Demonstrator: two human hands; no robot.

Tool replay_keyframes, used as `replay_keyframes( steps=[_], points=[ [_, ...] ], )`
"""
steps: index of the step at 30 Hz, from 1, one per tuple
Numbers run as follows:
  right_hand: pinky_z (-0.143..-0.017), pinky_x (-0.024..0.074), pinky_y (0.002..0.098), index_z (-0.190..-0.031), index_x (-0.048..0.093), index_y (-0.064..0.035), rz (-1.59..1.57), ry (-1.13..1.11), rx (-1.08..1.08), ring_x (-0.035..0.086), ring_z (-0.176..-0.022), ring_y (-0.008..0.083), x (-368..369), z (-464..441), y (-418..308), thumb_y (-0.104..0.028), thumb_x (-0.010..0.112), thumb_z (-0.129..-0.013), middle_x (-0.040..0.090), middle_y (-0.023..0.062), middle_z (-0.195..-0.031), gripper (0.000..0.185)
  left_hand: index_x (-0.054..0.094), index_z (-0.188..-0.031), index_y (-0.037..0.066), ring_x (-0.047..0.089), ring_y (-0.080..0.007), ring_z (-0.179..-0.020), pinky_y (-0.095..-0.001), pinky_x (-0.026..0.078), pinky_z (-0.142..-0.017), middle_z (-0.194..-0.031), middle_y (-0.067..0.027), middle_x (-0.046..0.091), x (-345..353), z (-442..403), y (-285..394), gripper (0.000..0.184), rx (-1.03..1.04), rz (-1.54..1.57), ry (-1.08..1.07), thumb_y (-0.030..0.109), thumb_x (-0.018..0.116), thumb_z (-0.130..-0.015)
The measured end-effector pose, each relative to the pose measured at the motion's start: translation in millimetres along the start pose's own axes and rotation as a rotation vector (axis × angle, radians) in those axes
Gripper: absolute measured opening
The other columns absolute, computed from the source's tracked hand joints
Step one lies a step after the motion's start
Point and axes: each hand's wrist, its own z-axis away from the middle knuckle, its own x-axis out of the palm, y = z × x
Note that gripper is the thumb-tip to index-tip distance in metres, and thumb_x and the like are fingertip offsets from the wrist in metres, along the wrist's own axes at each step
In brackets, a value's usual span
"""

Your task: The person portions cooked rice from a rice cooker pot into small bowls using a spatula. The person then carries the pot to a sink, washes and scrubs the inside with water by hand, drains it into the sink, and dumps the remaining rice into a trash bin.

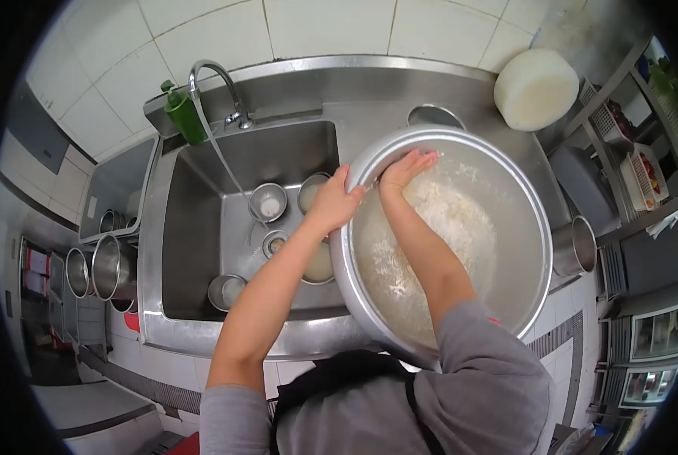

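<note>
A large metal pot [532, 227] stands at the right of the sink, its rim over the basin's edge. Wet white grains that look like rice [437, 220] and cloudy residue cover its bottom. My left hand [337, 201] grips the pot's left rim, thumb toward the inside, the other fingers partly hidden. Inside the pot, my right hand [405, 173] lies flat near the upper left wall, its fingers stretched out and pointing right. Whether its palm touches the wall I cannot tell.
Water runs from the tap [216, 72] into the steel sink [195, 220]. Several metal bowls sit in it, including one under the stream [267, 202]. A green pump bottle [184, 115] stands behind. A whitish round container [536, 89] is at the back right, shelves [619, 144] beyond.
</note>
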Motion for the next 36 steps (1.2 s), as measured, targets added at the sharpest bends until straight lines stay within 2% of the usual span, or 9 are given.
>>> replay_keyframes(
  steps=[10,12,15,21,27,30,32,33,36],
  points=[
    [-0.104,-0.0050,0.0403,-0.133,-0.005,0.0002,-0.155,-0.615,-0.179,-0.012,-0.128,0.0315,-38,73,-2,-0.035,0.021,-0.091,-0.013,0.0186,-0.139,0.060,0.033,-0.124,-0.004,0.051,-0.0352,-0.100,-0.0360,0.038,-0.086,-0.108,-0.0270,0.051,5,1,2,0.060,0.026,0.018,0.073,0.025,0.052,-0.075],
    [-0.103,-0.0063,0.0435,-0.133,-0.002,0.0016,0.006,-0.079,-0.219,-0.016,-0.127,0.0343,-2,-9,9,-0.034,0.022,-0.092,-0.015,0.0202,-0.138,0.060,0.033,-0.124,-0.004,0.051,-0.0352,-0.100,-0.0360,0.039,-0.086,-0.108,-0.0269,0.051,6,-2,-3,0.060,0.028,0.019,0.066,0.025,0.052,-0.075],
    [-0.103,-0.0064,0.0420,-0.132,-0.002,0.0024,-0.049,0.043,-0.031,-0.016,-0.127,0.0331,-2,-23,11,-0.035,0.021,-0.092,-0.015,0.0193,-0.138,0.060,0.034,-0.123,-0.004,0.051,-0.0350,-0.100,-0.0358,0.039,-0.086,-0.108,-0.0266,0.051,8,1,-6,0.059,0.026,0.029,0.048,0.025,0.052,-0.075],
    [-0.105,0.0004,0.0341,-0.133,-0.003,0.0014,-0.376,-1.271,0.020,-0.006,-0.130,0.0260,-117,118,-20,-0.035,0.021,-0.092,-0.006,0.0165,-0.140,0.060,0.036,-0.121,-0.003,0.051,-0.0349,-0.100,-0.0358,0.038,-0.086,-0.108,-0.0254,0.051,10,-6,-11,0.057,0.043,0.095,0.099,0.024,0.053,-0.074],
    [-0.104,-0.0023,0.0395,-0.133,0.002,-0.0001,-0.037,0.119,-0.002,-0.007,-0.129,0.0339,1,-26,15,-0.034,0.024,-0.092,-0.007,0.0202,-0.139,0.058,0.031,-0.122,-0.001,0.053,-0.0339,-0.096,-0.0390,0.040,-0.084,-0.105,-0.0229,0.053,30,58,-28,0.055,0.119,0.193,0.150,0.019,0.053,-0.076],
    [-0.105,-0.0001,0.0385,-0.133,0.004,0.0004,0.056,0.077,-0.047,-0.005,-0.129,0.0320,-24,-26,34,-0.035,0.023,-0.092,-0.005,0.0193,-0.140,0.058,0.016,-0.130,0.003,0.054,-0.0317,-0.094,-0.0415,0.041,-0.082,-0.112,-0.0224,0.048,57,137,-18,0.067,0.189,0.266,0.229,0.020,0.054,-0.077],
    [-0.105,0.0021,0.0359,-0.134,0.005,-0.0001,0.001,-0.344,0.082,-0.004,-0.130,0.0284,-28,22,35,-0.036,0.023,-0.092,-0.003,0.0172,-0.140,0.058,0.004,-0.132,0.002,0.051,-0.0304,-0.098,-0.0409,0.040,-0.085,-0.119,-0.0227,0.041,43,163,-5,0.081,-0.189,0.703,-0.361,0.028,0.057,-0.077],
    [-0.105,0.0021,0.0359,-0.134,0.005,-0.0001,0.015,-0.348,0.089,-0.004,-0.130,0.0284,-54,49,29,-0.036,0.023,-0.092,-0.003,0.0172,-0.140,0.058,0.004,-0.133,0.002,0.050,-0.0302,-0.100,-0.0391,0.039,-0.087,-0.121,-0.0237,0.039,36,141,-18,0.085,-0.180,0.717,-0.248,0.031,0.059,-0.075],
    [-0.105,0.0021,0.0319,-0.134,0.001,-0.0012,-0.203,-1.340,0.181,-0.002,-0.130,0.0237,-133,122,-30,-0.032,0.022,-0.092,-0.003,0.0133,-0.141,0.056,0.013,-0.132,0.002,0.049,-0.0331,-0.104,-0.0358,0.038,-0.089,-0.116,-0.0279,0.044,15,28,-30,0.080,-0.036,0.395,0.119,0.036,0.058,-0.075]
  ],
)
